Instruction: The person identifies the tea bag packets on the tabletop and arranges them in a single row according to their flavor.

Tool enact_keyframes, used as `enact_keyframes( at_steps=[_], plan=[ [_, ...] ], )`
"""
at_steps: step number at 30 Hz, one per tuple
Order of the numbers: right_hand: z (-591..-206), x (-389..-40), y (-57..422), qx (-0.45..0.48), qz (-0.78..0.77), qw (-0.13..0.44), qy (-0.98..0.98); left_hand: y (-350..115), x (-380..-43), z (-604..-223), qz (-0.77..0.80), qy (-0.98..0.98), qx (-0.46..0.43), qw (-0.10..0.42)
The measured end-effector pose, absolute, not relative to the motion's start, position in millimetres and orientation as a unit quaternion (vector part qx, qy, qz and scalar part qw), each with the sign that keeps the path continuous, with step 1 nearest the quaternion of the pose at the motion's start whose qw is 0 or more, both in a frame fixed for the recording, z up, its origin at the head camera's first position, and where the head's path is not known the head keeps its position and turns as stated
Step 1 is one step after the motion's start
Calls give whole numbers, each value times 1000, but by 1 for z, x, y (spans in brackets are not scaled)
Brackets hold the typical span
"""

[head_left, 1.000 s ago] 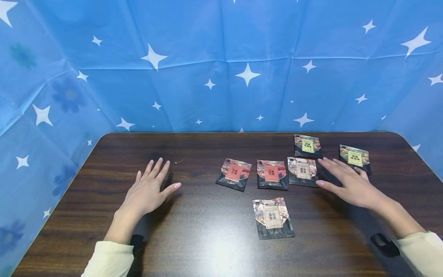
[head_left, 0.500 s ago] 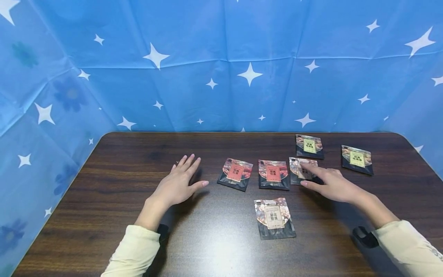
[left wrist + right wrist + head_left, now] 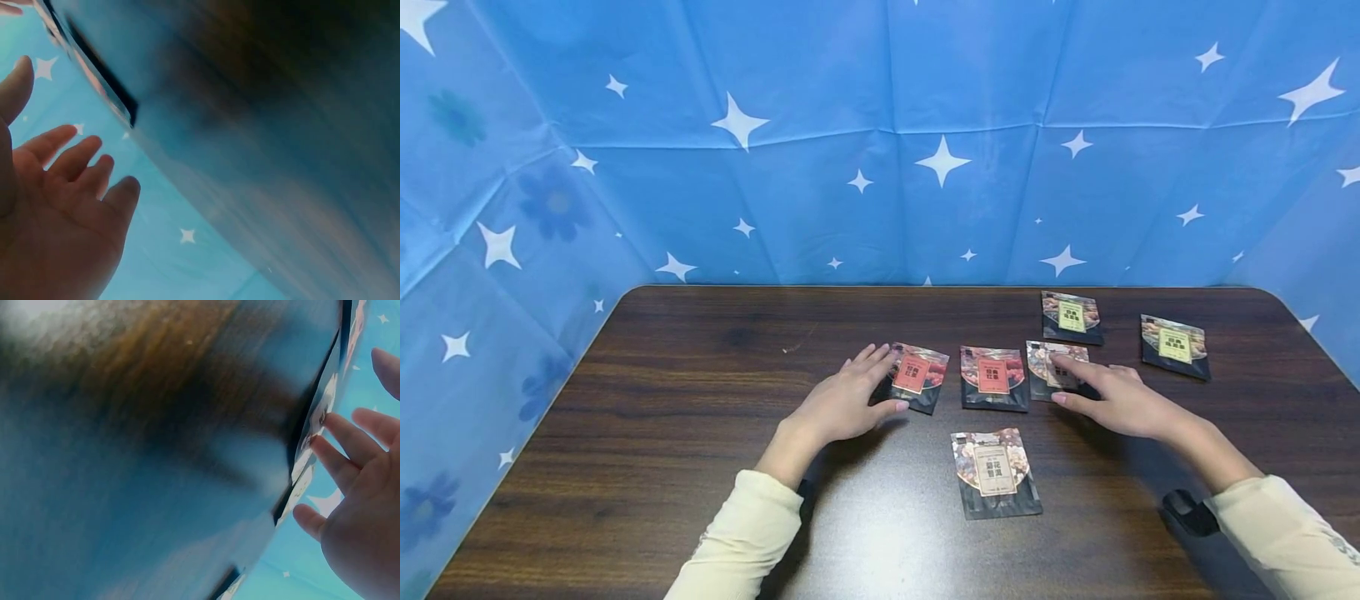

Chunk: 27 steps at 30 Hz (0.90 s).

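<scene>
Flat tea packets lie on the table. In the head view my left hand (image 3: 846, 400) is over the left edge of a red-labelled tea packet (image 3: 917, 377), fingers spread and nearly straight. The left wrist view shows that hand's palm (image 3: 69, 231) with nothing held. My right hand (image 3: 1120, 400) reaches over a cream-labelled tea packet (image 3: 1043, 379), hiding part of its label. In the right wrist view the extended fingertips (image 3: 329, 422) meet that packet's face. Between the hands lies a second red-labelled packet (image 3: 992, 379).
A second cream-labelled packet (image 3: 996, 475) lies nearer the front. Two green-labelled packets sit at the back right, one green-labelled packet (image 3: 1071, 317) behind the right hand and another green-labelled packet (image 3: 1175, 346) beyond its wrist. A blue star-patterned cloth (image 3: 850, 142) hangs behind the dark wooden table (image 3: 662, 467).
My left hand has moved right across the table to the left red-labelled packet. My right hand has shifted left onto the cream-labelled packet and stayed there over the last half second.
</scene>
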State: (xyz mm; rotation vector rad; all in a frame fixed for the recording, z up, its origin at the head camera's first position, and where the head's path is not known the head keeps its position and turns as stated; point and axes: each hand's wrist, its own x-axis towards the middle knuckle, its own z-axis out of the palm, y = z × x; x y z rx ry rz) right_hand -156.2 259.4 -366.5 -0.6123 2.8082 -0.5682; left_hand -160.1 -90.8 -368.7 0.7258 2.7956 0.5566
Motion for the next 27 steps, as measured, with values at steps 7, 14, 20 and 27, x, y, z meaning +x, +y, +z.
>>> enact_keyframes(
  at_steps=[7,14,20,27],
  plan=[
    [-366,-156,259,-207,-193,110,953,-76,-160,-367,221,931,257,134],
    [-367,-156,259,-207,-190,110,953,-68,-163,-368,234,923,272,141],
    [-368,-156,259,-207,-186,109,954,-65,-167,-372,246,918,282,131],
    [-368,-156,260,-210,-182,103,955,-64,-171,-374,286,916,275,61]
  ],
)
